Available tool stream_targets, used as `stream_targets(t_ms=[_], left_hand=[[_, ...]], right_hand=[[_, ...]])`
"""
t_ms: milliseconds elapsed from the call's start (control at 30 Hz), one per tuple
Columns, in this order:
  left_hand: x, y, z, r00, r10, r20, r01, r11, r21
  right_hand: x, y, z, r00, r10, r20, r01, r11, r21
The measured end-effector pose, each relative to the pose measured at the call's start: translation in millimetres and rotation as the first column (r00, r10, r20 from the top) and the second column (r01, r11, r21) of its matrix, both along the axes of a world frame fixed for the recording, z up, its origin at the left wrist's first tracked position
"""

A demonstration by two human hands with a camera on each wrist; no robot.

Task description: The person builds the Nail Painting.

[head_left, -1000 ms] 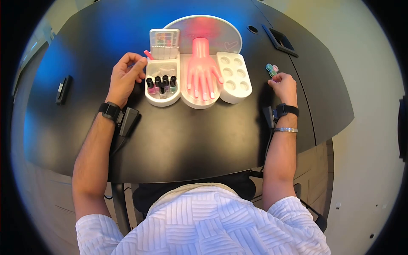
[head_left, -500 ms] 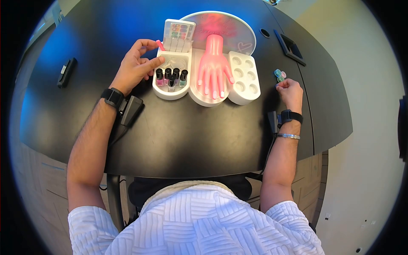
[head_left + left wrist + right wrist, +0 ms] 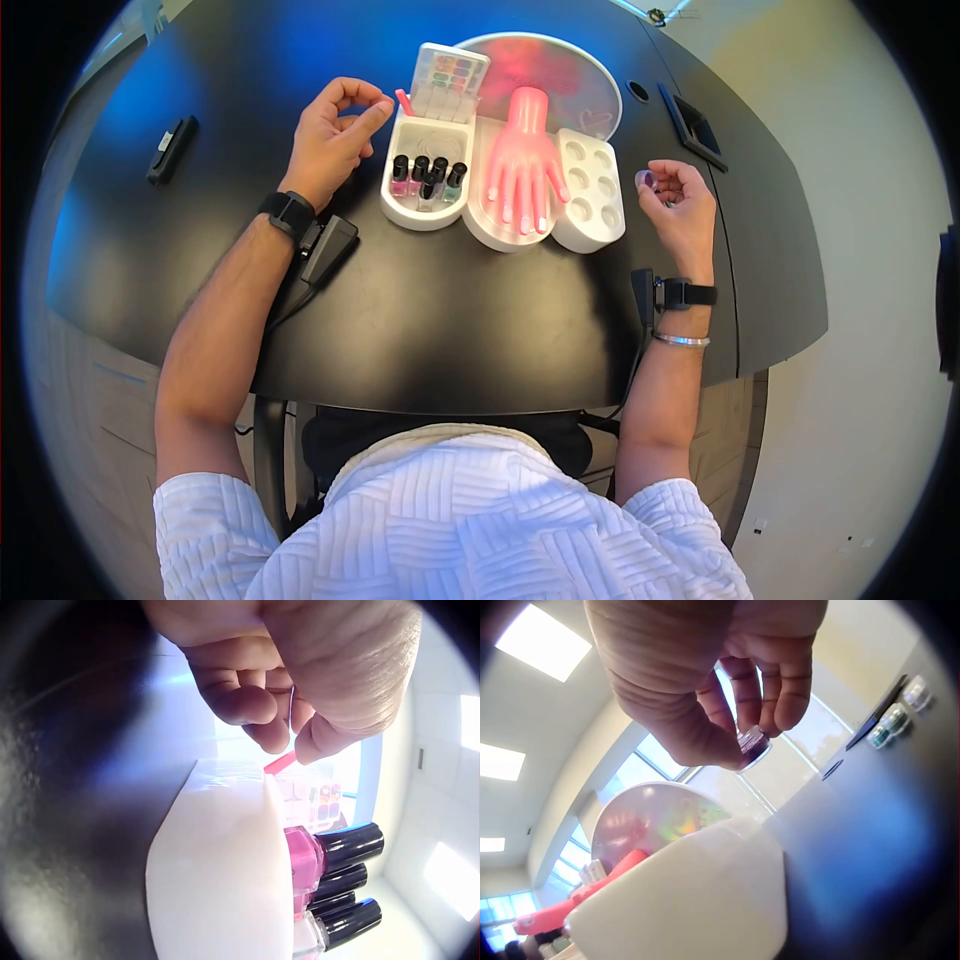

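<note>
Between thumb and fingertips, my right hand (image 3: 682,215) pinches a small clear round pot with dark purple contents (image 3: 754,747), raised to the right of the white six-well block (image 3: 590,190). My left hand (image 3: 335,145) is beside the left tray (image 3: 420,215), fingers loosely bent and holding nothing. Its fingertips are close to a pink stick (image 3: 404,102); touching cannot be told. Several black-capped polish bottles (image 3: 427,190) stand in that tray. A pink model hand (image 3: 525,160) lies on the middle base, fingers towards me.
A round mirror-like panel (image 3: 545,65) rises behind the model hand. Other small pots (image 3: 895,718) lie on the dark table (image 3: 470,330), right of the block. A black device (image 3: 172,150) lies far left; a black-framed opening (image 3: 692,125) is at the back right.
My right hand has come up from the small pots with one pinched. My left thumb has moved back off the tray's edge, and the head view has shifted.
</note>
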State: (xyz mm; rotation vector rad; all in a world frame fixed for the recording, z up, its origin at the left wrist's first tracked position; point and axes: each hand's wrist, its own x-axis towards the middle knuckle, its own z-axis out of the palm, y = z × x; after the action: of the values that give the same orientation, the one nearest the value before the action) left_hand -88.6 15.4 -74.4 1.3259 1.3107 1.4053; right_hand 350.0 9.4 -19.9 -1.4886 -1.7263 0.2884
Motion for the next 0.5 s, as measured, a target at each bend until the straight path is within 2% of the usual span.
stream_targets(t_ms=[67,100,200,267,367,500], left_hand=[[0.1,-0.6,0.2,1.000,0.001,0.013,-0.001,1.000,0.025],[0.1,-1.3,-0.6,1.000,-0.010,0.023,0.009,0.999,0.041],[-0.9,0.9,-1.6,1.000,-0.019,0.006,0.019,0.999,0.039],[-0.7,0.3,-0.3,0.999,-0.034,-0.016,0.034,0.999,0.039],[-2.5,1.5,-2.6,0.997,-0.069,0.020,0.068,0.997,0.040],[-3.3,1.4,-1.4,0.998,-0.060,0.011,0.060,0.997,0.040]], right_hand=[[-13.1,1.0,10.0,0.992,0.122,0.029,-0.122,0.992,0.019],[-20.5,2.4,16.4,0.991,0.132,0.031,-0.133,0.991,0.023],[-36.0,5.5,27.7,0.969,0.245,0.022,-0.243,0.969,-0.052],[-42.0,14.3,30.7,0.919,0.381,0.106,-0.376,0.924,-0.066],[-47.4,27.6,31.3,0.891,0.431,0.144,-0.418,0.902,-0.113],[-55.3,39.4,30.8,0.896,0.405,0.181,-0.375,0.910,-0.179]])
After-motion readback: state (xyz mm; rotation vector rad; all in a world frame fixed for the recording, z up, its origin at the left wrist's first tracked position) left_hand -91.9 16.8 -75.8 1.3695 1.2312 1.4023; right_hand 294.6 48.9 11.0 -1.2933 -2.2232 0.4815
